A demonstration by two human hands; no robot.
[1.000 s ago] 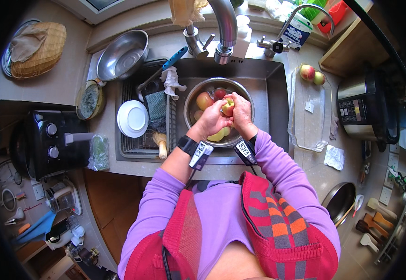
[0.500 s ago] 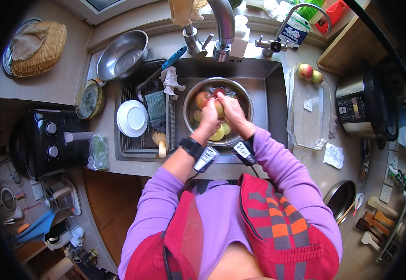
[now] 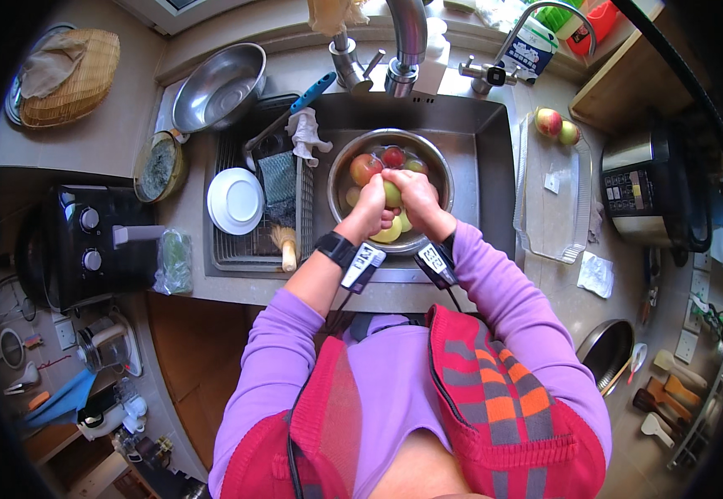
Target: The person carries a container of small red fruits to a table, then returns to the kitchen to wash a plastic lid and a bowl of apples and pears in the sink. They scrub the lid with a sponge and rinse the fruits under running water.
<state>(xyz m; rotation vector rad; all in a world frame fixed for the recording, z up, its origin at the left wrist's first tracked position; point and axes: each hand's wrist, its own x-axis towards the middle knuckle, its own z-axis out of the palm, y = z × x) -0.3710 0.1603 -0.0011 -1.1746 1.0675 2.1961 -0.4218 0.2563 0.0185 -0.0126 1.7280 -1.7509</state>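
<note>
My kitchen's pale counter (image 3: 549, 287) frames the steel sink (image 3: 480, 200). My left hand (image 3: 371, 208) and right hand (image 3: 420, 200) meet, fingers curled around a greenish apple (image 3: 392, 195) over the metal bowl (image 3: 448, 176). The bowl's rim stands just beside the dish rack (image 3: 305, 208); rightward, the sink wall leaves more room.

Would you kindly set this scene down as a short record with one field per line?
Hands: left hand and right hand around one apple
Container: metal bowl in the sink
Contents: more apples
Left of bowl: rack bearing a white dish
Right of sink: clear tray, two apples at its far end
</note>
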